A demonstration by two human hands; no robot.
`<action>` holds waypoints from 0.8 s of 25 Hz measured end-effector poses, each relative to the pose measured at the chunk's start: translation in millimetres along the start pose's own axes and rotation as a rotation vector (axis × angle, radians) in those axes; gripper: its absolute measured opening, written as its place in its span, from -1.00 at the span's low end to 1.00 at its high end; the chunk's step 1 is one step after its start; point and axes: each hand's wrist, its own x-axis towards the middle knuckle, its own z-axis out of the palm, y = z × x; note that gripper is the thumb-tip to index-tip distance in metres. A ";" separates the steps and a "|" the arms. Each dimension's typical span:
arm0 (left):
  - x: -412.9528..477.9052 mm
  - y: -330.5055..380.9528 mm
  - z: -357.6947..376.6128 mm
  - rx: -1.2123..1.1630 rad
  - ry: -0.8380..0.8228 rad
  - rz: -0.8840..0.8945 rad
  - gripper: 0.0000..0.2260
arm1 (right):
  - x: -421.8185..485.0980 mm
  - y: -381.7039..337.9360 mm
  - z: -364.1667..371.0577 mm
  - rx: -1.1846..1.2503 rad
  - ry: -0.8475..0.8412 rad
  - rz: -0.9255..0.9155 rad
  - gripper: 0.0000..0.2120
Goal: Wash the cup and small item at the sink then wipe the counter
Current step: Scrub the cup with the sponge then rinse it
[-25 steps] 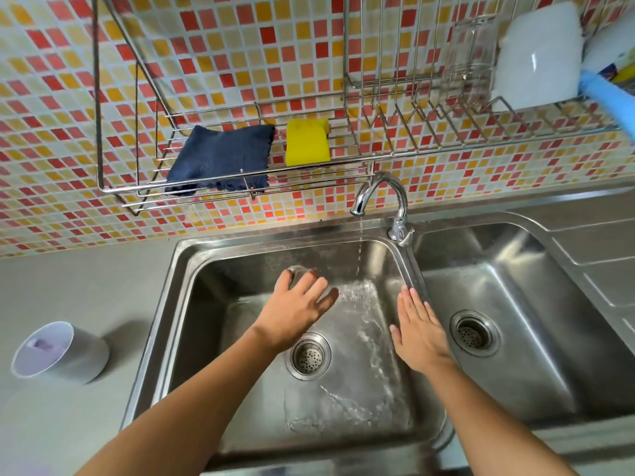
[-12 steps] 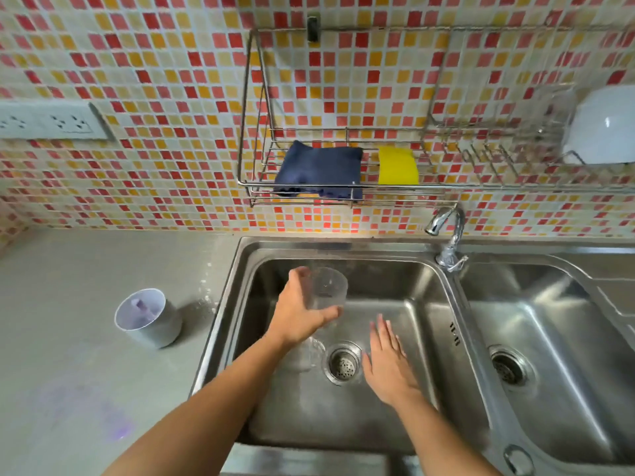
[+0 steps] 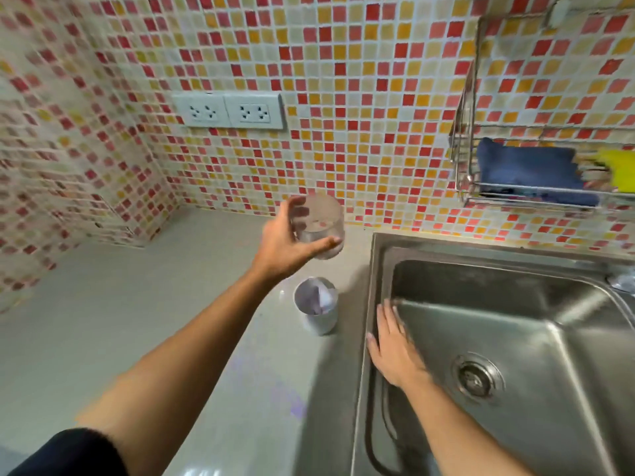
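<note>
Cup [image 3: 321,226] lifted from sink [image 3: 379,259] over counter [image 3: 137,321], left grip [image 3: 285,243] around it

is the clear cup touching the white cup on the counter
Apart. The head view shows grey counter between the clear cup and the white cup below.

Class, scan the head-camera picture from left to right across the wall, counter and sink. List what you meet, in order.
In order: wall sockets → clear cup, gripped by the left hand → right hand at the sink edge → blue cloth in the rack → yellow sponge.
</note>
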 end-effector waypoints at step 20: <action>8.8 -158.2 -39.0 0.167 -0.302 -0.284 0.01 | 8.3 -20.1 13.5 -0.106 -0.075 0.073 -0.24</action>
